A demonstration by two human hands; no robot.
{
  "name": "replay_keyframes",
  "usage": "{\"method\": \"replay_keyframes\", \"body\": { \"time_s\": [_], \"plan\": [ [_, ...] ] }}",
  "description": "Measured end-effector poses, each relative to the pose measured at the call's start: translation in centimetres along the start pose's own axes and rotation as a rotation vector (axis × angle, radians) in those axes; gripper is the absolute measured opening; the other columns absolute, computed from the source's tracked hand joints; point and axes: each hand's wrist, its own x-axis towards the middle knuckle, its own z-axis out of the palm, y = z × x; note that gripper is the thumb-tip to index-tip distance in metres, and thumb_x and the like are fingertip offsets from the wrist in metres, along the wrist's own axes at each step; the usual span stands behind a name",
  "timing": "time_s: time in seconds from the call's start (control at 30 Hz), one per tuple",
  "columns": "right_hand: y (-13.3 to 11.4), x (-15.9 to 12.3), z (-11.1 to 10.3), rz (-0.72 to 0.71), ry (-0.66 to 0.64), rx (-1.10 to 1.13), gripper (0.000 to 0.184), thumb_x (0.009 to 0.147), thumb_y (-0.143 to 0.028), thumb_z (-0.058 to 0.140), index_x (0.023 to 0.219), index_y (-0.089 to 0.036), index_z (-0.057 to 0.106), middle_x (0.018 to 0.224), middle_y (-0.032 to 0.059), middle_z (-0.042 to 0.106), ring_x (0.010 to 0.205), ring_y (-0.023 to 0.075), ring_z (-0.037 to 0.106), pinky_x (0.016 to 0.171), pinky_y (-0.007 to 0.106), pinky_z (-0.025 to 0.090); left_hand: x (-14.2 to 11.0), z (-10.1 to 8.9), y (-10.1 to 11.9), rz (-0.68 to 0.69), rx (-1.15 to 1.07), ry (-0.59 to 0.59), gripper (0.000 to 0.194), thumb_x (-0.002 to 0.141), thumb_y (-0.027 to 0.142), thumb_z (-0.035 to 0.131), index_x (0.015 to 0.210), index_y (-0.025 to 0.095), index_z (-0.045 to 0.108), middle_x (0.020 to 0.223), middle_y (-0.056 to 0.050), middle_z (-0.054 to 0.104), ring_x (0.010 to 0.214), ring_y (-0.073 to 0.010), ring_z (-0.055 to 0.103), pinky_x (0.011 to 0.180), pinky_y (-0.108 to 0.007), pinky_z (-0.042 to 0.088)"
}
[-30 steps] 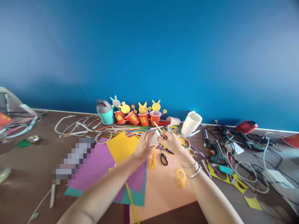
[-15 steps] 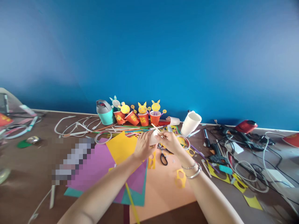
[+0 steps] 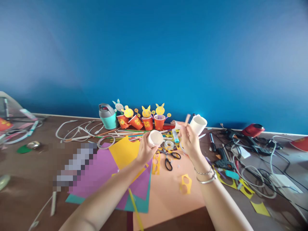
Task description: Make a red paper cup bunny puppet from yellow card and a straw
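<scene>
My left hand (image 3: 144, 150) is closed round a small white paper cup (image 3: 155, 138), held tilted with its open mouth toward me. My right hand (image 3: 190, 138) is raised to the right of the cup and pinches a thin wooden stick (image 3: 187, 119), blurred by motion. The two hands are apart, above an orange paper sheet (image 3: 168, 192). Black-handled scissors (image 3: 169, 158) lie on the table just below the hands.
Coloured paper sheets (image 3: 101, 170) lie in front. A row of red cups with yellow paper animal heads (image 3: 146, 118) and a teal jug (image 3: 107, 115) stand at the back. A white cup stack (image 3: 197, 125), a glue gun (image 3: 222, 157) and tangled cables (image 3: 260, 173) fill the right.
My hands have come apart. The right hand drew the stick up and to the right, away from the cup. The left hand turned the cup's mouth toward me.
</scene>
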Motion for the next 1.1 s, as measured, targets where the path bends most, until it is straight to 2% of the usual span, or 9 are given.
{"method": "replay_keyframes", "body": {
  "time_s": [0.07, 0.2, 0.3, 0.37, 0.63, 0.73, 0.87, 1.0, 1.1],
  "plan": [
    [0.4, -0.1, 0.0, 0.015, -0.156, -0.060, 0.032, 0.094, -0.039, 0.035, 0.109, -0.017, 0.054, 0.073, 0.0043, 0.059, 0.058, 0.0154, 0.051, 0.057, 0.029, 0.040, 0.2, -0.1, 0.2, -0.002, 0.044, 0.006, 0.063, 0.068, 0.027, 0.071, 0.122, 0.023, 0.039, 0.112, -0.009, 0.056, 0.103, -0.0247, 0.057, 0.086, -0.039, 0.047],
    [0.7, -0.7, 0.4, 0.040, -0.386, -0.177, 0.017, 0.090, -0.027, 0.037, 0.091, -0.020, 0.053, 0.065, 0.0034, 0.059, 0.055, 0.0169, 0.053, 0.055, 0.031, 0.040, 0.5, -0.3, 0.5, 0.100, 0.162, 0.049, 0.064, 0.072, 0.028, 0.068, 0.127, 0.020, 0.037, 0.117, -0.013, 0.054, 0.111, -0.0280, 0.053, 0.092, -0.043, 0.043],
    [0.7, -1.2, 0.9, 0.140, -0.591, -0.110, 0.012, 0.087, -0.023, 0.039, 0.082, -0.022, 0.050, 0.055, -0.0013, 0.059, 0.050, 0.0153, 0.056, 0.051, 0.027, 0.041, 0.4, -0.3, 0.6, 0.150, 0.230, 0.043, 0.063, 0.074, 0.024, 0.062, 0.130, 0.018, 0.034, 0.121, -0.015, 0.053, 0.113, -0.0289, 0.051, 0.094, -0.045, 0.040],
    [0.7, -1.4, 1.2, 0.191, -0.648, -0.033, 0.012, 0.087, -0.023, 0.040, 0.078, -0.023, 0.049, 0.054, -0.0021, 0.061, 0.050, 0.0143, 0.058, 0.050, 0.025, 0.041, 0.4, -0.4, 0.6, 0.131, 0.254, 0.028, 0.061, 0.073, 0.021, 0.061, 0.128, 0.019, 0.036, 0.118, -0.013, 0.054, 0.109, -0.0283, 0.052, 0.093, -0.045, 0.040],
    [1.0, -1.4, 2.2, 0.216, -0.587, -0.120, 0.015, 0.085, -0.022, 0.044, 0.070, -0.023, 0.046, 0.051, -0.0015, 0.061, 0.046, 0.0140, 0.057, 0.049, 0.026, 0.039, 0.3, -0.6, 0.6, 0.145, 0.288, -0.001, 0.055, 0.069, 0.022, 0.065, 0.118, 0.021, 0.041, 0.109, -0.010, 0.057, 0.101, -0.0283, 0.054, 0.085, -0.044, 0.041],
    [1.2, -1.4, 2.6, 0.250, -0.595, -0.114, 0.013, 0.085, -0.021, 0.043, 0.073, -0.022, 0.046, 0.052, -0.0011, 0.062, 0.048, 0.0154, 0.059, 0.050, 0.026, 0.040, 0.2, -0.5, 0.5, 0.170, 0.285, -0.012, 0.055, 0.069, 0.021, 0.065, 0.118, 0.021, 0.040, 0.108, -0.010, 0.057, 0.101, -0.0281, 0.054, 0.085, -0.043, 0.041],
    [1.5, -1.6, 3.2, 0.271, -0.514, -0.087, 0.006, 0.083, -0.017, 0.045, 0.080, -0.022, 0.043, 0.053, -0.0008, 0.062, 0.050, 0.0168, 0.061, 0.049, 0.026, 0.039, 0.1, -0.5, 0.6, 0.234, 0.260, -0.028, 0.056, 0.070, 0.019, 0.064, 0.120, 0.020, 0.038, 0.109, -0.010, 0.057, 0.101, -0.0272, 0.055, 0.085, -0.042, 0.041],
    [1.5, -2.0, 3.5, 0.329, -0.524, -0.047, 0.006, 0.087, -0.027, 0.045, 0.090, -0.022, 0.042, 0.054, -0.0015, 0.062, 0.040, 0.0159, 0.056, 0.042, 0.025, 0.035, -0.1, -0.6, 0.9, 0.354, 0.253, -0.104, 0.053, 0.070, 0.014, 0.061, 0.118, 0.021, 0.040, 0.108, -0.009, 0.059, 0.099, -0.0259, 0.056, 0.086, -0.042, 0.040],
    [1.0, -2.0, 3.4, 0.286, -0.469, -0.154, 0.013, 0.088, -0.033, 0.047, 0.093, -0.021, 0.045, 0.056, 0.0004, 0.061, 0.044, 0.0170, 0.058, 0.044, 0.026, 0.035, -0.4, -0.6, 1.2, 0.407, 0.251, -0.139, 0.053, 0.071, 0.013, 0.060, 0.119, 0.022, 0.039, 0.108, -0.009, 0.060, 0.098, -0.0254, 0.056, 0.087, -0.042, 0.040]
  ]
}}
